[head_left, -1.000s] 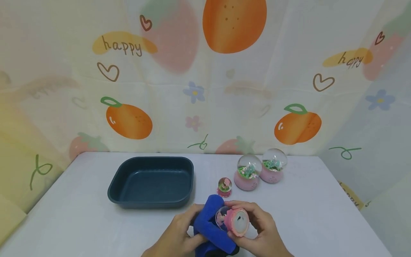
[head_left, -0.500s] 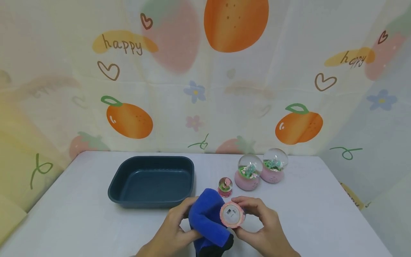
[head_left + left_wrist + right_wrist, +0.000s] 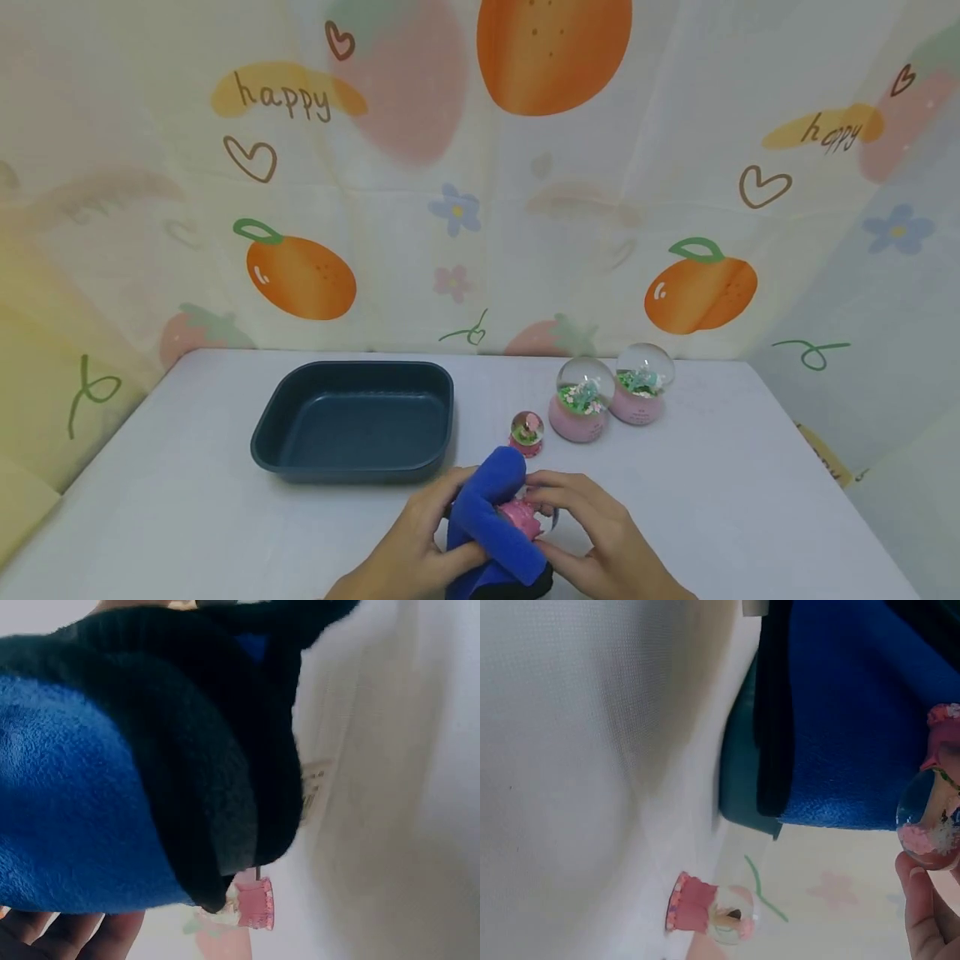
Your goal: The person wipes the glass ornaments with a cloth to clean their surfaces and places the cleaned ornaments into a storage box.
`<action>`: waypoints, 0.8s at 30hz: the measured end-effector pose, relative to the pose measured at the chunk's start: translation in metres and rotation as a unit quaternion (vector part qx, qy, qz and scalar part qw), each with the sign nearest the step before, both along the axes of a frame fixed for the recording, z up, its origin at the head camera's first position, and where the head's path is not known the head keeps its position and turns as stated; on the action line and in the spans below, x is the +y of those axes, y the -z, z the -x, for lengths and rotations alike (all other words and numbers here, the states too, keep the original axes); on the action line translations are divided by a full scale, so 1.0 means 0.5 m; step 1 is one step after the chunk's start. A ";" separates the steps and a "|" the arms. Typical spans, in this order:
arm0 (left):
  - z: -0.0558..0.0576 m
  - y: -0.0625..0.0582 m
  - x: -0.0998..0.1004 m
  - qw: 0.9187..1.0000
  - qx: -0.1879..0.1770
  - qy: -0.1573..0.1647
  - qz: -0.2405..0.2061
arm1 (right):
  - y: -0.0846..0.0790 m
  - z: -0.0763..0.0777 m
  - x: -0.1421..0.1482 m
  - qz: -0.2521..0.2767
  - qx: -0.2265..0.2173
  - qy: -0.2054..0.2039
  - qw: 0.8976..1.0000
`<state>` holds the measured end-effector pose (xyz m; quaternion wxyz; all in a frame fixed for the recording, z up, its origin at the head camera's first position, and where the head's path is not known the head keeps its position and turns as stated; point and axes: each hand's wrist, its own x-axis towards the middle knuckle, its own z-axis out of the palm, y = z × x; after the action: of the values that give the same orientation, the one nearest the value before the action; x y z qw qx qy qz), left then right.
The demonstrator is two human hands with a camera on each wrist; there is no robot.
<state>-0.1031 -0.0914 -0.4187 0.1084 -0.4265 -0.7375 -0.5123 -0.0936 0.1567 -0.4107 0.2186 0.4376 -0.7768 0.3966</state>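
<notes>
My left hand (image 3: 423,537) grips a folded blue cloth (image 3: 491,521) with black edging, low in the middle of the head view. Against the cloth's fold, my right hand (image 3: 607,533) holds a small snow globe (image 3: 521,517) by its glass dome. The globe lies tipped on its side, its pink base toward the cloth and partly hidden by it. In the right wrist view, fingertips (image 3: 915,877) touch the clear dome, which has pink bits inside. The cloth (image 3: 67,795) fills much of the left wrist view and hides most of the left hand there.
Just beyond the hands stands another small snow globe (image 3: 527,433) with a pink base. Two larger snow globes, one nearer (image 3: 579,421) and one farther back (image 3: 641,404), stand to its right. A dark teal tray (image 3: 352,475) sits at the left on the white table (image 3: 187,517).
The held snow globe has turned: its underside faced the head camera, and now its base points left into the cloth with the dome to the right. The left hand keeps its grip on the cloth.
</notes>
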 end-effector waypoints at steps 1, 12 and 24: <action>-0.002 -0.001 0.000 1.000 -0.007 -0.005 0.003 | 0.000 -0.001 0.001 -0.003 -0.004 0.000 1.000; -0.001 -0.008 -0.010 0.999 -0.032 -0.018 -0.014 | -0.013 -0.003 0.005 0.011 -0.047 -0.023 0.999; 0.002 -0.015 -0.012 0.999 -0.019 0.028 0.003 | -0.012 0.002 0.008 0.049 -0.062 -0.065 0.995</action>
<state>-0.1039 -0.0975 -0.4111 0.0782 -0.4378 -0.7287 -0.5208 -0.0944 0.1606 -0.4047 0.1646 0.4503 -0.7386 0.4739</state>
